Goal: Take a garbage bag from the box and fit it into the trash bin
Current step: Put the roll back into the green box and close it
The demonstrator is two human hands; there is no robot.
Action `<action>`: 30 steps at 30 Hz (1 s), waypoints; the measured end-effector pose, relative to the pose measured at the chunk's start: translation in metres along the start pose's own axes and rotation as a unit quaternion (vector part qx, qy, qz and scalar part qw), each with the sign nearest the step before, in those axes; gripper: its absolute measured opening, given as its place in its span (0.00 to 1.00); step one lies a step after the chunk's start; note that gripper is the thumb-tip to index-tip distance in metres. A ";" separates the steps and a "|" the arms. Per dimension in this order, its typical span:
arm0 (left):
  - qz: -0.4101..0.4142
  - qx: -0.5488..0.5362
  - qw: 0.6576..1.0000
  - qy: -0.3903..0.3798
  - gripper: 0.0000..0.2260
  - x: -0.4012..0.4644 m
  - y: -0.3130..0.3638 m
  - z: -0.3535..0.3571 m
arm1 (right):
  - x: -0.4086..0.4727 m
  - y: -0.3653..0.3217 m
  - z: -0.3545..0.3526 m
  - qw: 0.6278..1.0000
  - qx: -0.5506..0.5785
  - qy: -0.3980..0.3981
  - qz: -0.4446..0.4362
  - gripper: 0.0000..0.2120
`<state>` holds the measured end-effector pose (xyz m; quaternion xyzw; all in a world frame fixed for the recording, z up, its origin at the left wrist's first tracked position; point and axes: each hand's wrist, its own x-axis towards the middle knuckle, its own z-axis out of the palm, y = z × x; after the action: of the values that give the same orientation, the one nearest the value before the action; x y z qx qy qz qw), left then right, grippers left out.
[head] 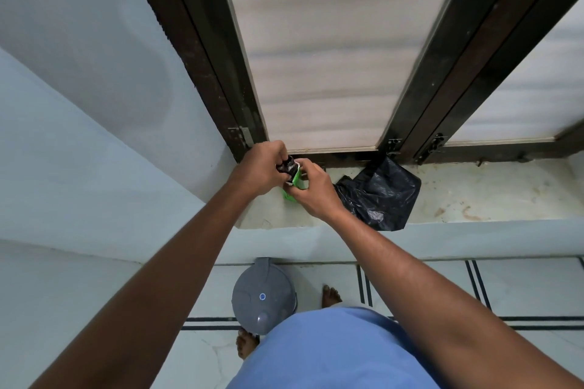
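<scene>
A small green and white box (296,181) is held over the windowsill, and my right hand (311,189) grips it from the right. My left hand (264,169) pinches a black rolled garbage bag (287,165) that sticks out of the box's open top. A loose black garbage bag (384,194) lies crumpled on the sill just right of my hands. The grey trash bin (262,295), lid closed, stands on the floor below the sill, near my feet.
The pale stone windowsill (489,189) runs to the right under a dark-framed window (319,50). A light blue wall fills the left. My blue shirt and bare feet show at the bottom, on a tiled floor with dark stripes.
</scene>
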<state>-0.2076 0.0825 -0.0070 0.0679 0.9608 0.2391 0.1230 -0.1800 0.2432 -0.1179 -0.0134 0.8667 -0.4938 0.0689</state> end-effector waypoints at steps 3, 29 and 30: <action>0.031 0.135 0.990 -0.035 0.18 0.006 0.012 -0.005 | -0.001 -0.002 0.003 1.000 -0.019 -0.005 -0.006 0.28; -0.013 -0.153 0.987 0.047 0.17 -0.009 -0.022 0.030 | -0.023 -0.006 0.006 0.998 0.031 0.030 0.049 0.28; 0.007 -0.120 0.992 0.038 0.17 -0.010 -0.022 0.030 | -0.023 -0.007 0.005 0.996 0.056 0.030 0.065 0.24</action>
<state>-0.1917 0.0744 -0.0414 0.0500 0.9288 0.3554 0.0923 -0.1567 0.2373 -0.1124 0.0618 0.8385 -0.5361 0.0756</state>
